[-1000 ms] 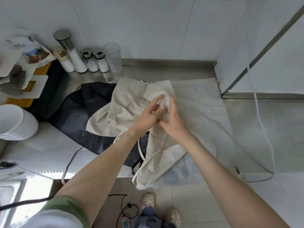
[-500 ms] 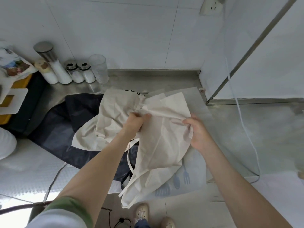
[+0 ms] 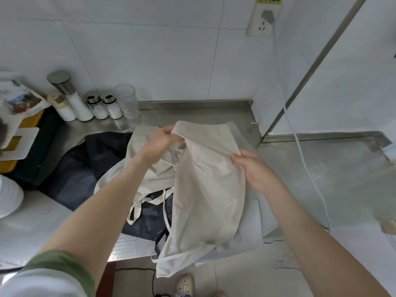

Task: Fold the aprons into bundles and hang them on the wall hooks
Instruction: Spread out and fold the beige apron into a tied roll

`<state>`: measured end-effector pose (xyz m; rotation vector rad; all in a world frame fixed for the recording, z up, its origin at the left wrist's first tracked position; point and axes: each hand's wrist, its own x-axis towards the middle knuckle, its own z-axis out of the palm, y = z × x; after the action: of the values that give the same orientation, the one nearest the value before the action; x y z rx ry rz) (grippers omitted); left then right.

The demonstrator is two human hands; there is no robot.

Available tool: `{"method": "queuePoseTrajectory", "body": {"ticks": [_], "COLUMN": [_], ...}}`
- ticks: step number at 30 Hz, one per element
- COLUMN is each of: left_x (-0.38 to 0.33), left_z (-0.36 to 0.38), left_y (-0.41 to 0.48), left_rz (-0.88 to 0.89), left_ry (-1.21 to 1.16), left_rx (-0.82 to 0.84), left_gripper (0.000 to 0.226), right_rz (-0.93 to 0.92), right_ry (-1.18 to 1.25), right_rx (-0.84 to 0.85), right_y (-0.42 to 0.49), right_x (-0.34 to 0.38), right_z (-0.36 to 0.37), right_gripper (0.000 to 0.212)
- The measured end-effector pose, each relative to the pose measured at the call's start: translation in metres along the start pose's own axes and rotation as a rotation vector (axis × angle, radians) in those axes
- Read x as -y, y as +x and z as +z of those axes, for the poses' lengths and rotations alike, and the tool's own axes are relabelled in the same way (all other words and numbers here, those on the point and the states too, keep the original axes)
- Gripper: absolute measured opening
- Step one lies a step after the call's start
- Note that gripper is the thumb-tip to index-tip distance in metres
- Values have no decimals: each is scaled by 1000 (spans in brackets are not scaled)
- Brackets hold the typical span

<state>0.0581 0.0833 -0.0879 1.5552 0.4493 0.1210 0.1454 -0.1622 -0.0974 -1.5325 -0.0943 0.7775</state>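
A cream apron (image 3: 205, 189) hangs lifted over the steel counter (image 3: 321, 174), its lower end dangling past the front edge. My left hand (image 3: 162, 140) pinches its top left corner and my right hand (image 3: 255, 168) grips its right edge. Under it lie a second cream apron (image 3: 147, 168), a dark navy apron (image 3: 85, 168) and a pale printed apron (image 3: 252, 224). Loose cream ties (image 3: 147, 202) trail across the navy cloth. No wall hooks are in view.
Several white shakers (image 3: 94, 106) and a clear glass (image 3: 127, 101) stand along the back wall. A black and yellow box (image 3: 27, 142) and white bowls (image 3: 8, 196) sit at the left. A white cord (image 3: 300, 151) runs across the right counter below a wall socket (image 3: 262, 22).
My hands started together at the middle of the cream apron, then moved apart to its top corners and lifted it, spreading the cloth. The camera tilted up.
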Motion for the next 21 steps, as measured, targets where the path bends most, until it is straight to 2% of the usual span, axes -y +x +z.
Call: {"method": "queuePoseTrajectory", "body": {"ticks": [2,4,6,7,8,9,12,14,16,19,21], "left_x": [-18,-32,-41,-44,-45,-45,-32,-19,-4,14,25], "left_z": [-11,-21,-35,-44,-51,-59,-79,-92,-100,-108,-113], "left_y": [-15,-24,-27,-27,-26,-24,-17,-18,-19,-19,-16], "left_rz": [28,45,38,20,10,5,-20,-73,-106,-214,-344], "left_ry": [4,60,153,220,326,452,899,1097,1126,1036,970], "left_rx": [82,110,93,71,55,37,-45,-110,-193,-260,-223], "left_gripper": [20,6,31,52,67,68,58,51,42,37,47], "right_rz": [-27,-48,-103,-145,-184,-217,-265,-272,-144,194,260], "right_ry": [-72,-99,-190,-283,-393,-495,-636,-651,-616,-557,-513], "right_rx": [-65,-99,-119,-130,-136,-136,-168,-170,-37,288,360], "right_y": [4,8,15,19,24,28,42,53,60,57,57], "right_x": [4,10,13,13,13,12,10,5,-5,-25,-39], "right_z": [1,8,18,23,29,36,54,63,67,65,61], "right_gripper": [18,15,18,18,21,24,29,25,32,54,46]}}
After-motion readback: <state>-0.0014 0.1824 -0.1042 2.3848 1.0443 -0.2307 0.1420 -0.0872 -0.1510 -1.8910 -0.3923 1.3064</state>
